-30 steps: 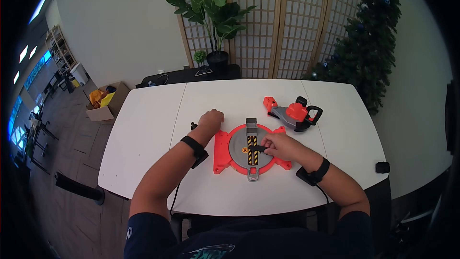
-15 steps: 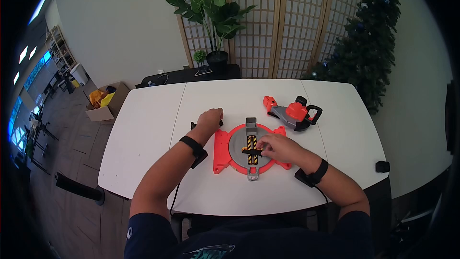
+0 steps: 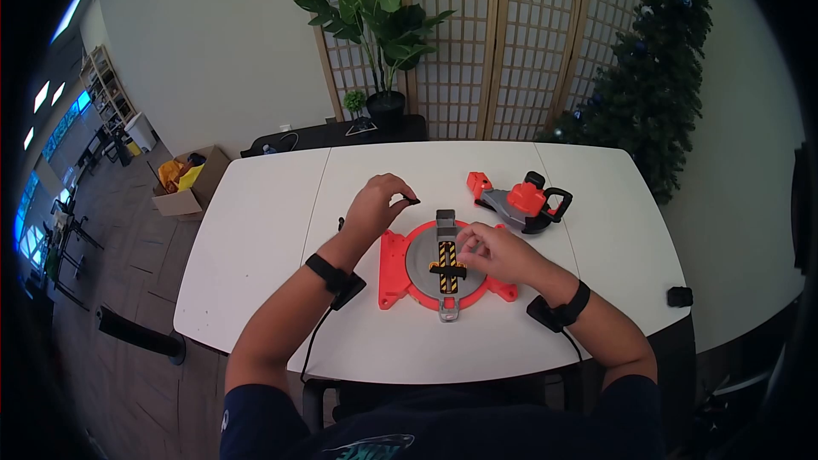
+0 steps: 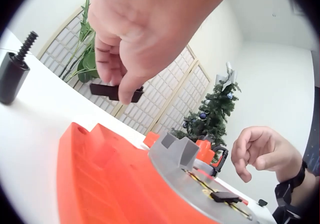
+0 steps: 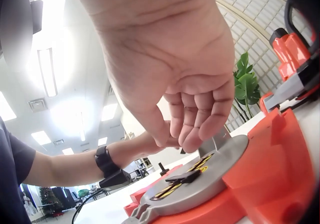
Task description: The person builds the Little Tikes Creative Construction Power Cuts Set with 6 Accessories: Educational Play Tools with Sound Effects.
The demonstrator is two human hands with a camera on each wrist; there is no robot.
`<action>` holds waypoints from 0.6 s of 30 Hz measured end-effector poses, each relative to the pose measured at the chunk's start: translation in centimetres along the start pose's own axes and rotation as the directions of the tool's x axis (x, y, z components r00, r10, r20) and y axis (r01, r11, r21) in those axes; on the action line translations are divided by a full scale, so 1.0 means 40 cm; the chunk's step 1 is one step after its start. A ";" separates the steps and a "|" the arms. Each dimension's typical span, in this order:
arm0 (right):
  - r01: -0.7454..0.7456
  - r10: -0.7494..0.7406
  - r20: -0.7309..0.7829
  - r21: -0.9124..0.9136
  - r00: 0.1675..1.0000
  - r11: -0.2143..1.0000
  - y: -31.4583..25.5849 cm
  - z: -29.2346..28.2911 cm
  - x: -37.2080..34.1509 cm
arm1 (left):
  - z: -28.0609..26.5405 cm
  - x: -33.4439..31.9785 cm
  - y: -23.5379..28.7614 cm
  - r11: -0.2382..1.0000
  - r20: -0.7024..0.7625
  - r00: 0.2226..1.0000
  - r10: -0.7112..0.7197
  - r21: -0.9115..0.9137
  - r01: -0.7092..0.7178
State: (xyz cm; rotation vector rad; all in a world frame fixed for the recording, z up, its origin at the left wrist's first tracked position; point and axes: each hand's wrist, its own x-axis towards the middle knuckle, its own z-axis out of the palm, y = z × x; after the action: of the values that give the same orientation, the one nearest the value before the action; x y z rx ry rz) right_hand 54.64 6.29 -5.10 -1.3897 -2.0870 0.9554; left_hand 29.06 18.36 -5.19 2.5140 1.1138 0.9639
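Note:
My left hand [image 3: 372,211] is raised over the far left corner of a toy saw base and pinches a small flat black plastic piece [image 4: 104,90] between thumb and fingers. The base has an orange frame [image 3: 393,268] and a round grey turntable [image 3: 423,277] with a yellow-and-black striped strip down its middle. Across that strip lies another black piece [image 5: 183,177]. Just above the turntable's right side hovers my right hand [image 3: 504,257], fingers loosely bent, with nothing between them. A black threaded knob [image 4: 15,71] stands upright on the table left of the base.
Behind the base, to the right, lies an orange and grey toy saw [image 3: 527,199] with a black handle. A small black object [image 3: 680,296] sits at the right edge of the white table [image 3: 256,247]. Cables run from both wrist cameras over the table's front.
My right hand has laid its black piece across the striped strip, let go and lifted off. My left hand has moved up and away with the small black piece in its fingers.

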 end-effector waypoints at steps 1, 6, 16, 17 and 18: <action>0.003 -0.001 -0.024 0.080 1.000 0.997 0.003 0.002 0.003 | -0.011 -0.005 0.022 1.000 0.000 1.000 0.001 0.000 -0.001; 0.024 -0.001 -0.065 0.359 0.998 0.933 -0.012 0.012 0.017 | -0.014 -0.039 0.083 0.893 -0.135 0.883 0.449 0.101 -0.438; 0.021 0.001 -0.041 0.523 0.999 0.852 -0.026 0.010 0.025 | -0.008 -0.075 0.144 0.760 -0.137 0.752 0.645 0.212 -0.614; 0.020 0.001 -0.041 0.523 0.999 0.852 -0.023 0.010 0.026 | -0.008 -0.076 0.145 0.761 -0.143 0.750 0.646 0.203 -0.617; 0.021 0.004 -0.043 0.551 0.999 0.835 -0.020 0.012 0.026 | -0.007 -0.078 0.146 0.761 -0.149 0.748 0.647 0.193 -0.619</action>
State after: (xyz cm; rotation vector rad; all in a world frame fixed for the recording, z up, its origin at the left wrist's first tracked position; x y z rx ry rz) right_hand 53.45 6.90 -4.81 -1.0766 -1.5904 1.3740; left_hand 30.71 12.08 -3.86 3.0318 0.3249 1.3750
